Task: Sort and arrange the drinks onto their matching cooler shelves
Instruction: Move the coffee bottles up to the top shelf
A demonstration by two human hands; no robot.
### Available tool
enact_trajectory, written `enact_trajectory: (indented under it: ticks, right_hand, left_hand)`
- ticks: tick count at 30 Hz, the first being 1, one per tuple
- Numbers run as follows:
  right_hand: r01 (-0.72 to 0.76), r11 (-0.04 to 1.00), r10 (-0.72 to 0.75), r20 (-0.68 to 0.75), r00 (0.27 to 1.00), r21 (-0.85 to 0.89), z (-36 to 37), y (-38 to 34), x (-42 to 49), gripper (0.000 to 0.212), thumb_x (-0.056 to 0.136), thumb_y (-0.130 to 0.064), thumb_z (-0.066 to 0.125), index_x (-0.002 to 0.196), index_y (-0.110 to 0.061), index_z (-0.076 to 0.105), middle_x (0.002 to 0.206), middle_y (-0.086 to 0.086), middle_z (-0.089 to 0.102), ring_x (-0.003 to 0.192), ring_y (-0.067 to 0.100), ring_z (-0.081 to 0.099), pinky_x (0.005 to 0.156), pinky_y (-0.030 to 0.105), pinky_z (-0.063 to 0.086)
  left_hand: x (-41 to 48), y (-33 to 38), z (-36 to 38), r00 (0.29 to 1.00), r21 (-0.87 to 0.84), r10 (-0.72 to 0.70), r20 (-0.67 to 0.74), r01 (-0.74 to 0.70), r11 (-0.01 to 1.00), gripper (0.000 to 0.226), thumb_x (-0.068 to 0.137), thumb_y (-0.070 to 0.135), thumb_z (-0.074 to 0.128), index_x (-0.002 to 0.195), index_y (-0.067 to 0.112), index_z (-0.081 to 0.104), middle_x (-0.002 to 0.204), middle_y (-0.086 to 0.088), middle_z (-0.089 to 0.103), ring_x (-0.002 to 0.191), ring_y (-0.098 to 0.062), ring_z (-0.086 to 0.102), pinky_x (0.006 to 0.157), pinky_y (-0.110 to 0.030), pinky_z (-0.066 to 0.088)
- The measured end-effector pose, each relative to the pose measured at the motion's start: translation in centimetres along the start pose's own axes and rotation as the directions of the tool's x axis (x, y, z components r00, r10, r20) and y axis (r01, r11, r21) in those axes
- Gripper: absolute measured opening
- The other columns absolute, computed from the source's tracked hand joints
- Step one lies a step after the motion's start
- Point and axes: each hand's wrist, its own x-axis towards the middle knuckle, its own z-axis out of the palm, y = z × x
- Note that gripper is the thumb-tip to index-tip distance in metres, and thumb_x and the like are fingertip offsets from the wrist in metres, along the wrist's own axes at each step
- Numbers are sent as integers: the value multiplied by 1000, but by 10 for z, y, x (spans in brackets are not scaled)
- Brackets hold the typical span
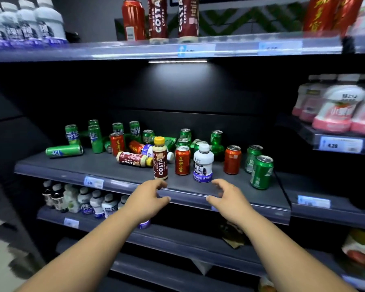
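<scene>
The price tag (93,182) is too blurred for me to read, and the green cans (183,142) at the back partly hide one another. On the middle shelf (105,166) one Costa bottle (160,159) stands upright with its cap up. A second Costa bottle (134,159) lies beside it, its long axis across the shelf and its yellow cap to the right. My left hand (148,199) and right hand (228,198) hover at the shelf edge, fingers loosely spread and holding nothing.

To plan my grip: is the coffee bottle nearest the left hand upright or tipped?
Upright. The coffee bottle stands on its base, yellow cap on top; a second bottle lies flat beside it.
</scene>
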Motion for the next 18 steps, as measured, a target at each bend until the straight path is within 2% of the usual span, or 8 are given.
enact_trajectory:
  ticks: [5,10,13,18]
  right_hand:
    - [-27,999,27,-19,999,37,-3,13,34,54,87,-37,71,138,-30,52,134,0,57,113,17,59,93,33,49]
    - [33,988,-35,13,999,149,2,6,78,41,89,-25,73,127,-28,57,111,-11,61,90,4,60,75,22,46]
    - [83,984,-92,46,995,158,15,-7,106,49,87,-29,75,132,-27,57,118,-5,61,97,11,61,80,25,46]
    - [149,971,-175,131,976,186,48,-38,138,55,86,-31,76,136,-27,54,122,-3,60,100,14,60,88,30,50]
  left_hand:
    - [32,2,17,1000,-9,9,16,-9,1000,47,85,38,71,128,27,59,127,8,61,99,-9,61,89,-30,49]
    - [66,-3,20,1000,-17,-24,5,24,1000,44,85,37,72,126,26,60,123,8,62,96,-7,60,81,-25,47]
    - [79,-13,11,997,-23,-71,-43,70,997,34,85,32,72,117,27,62,110,6,65,81,-4,59,67,-24,47]
    - [85,-44,-8,984,-10,-151,-91,151,989,42,84,34,72,124,26,60,124,7,61,100,-10,61,81,-30,51]
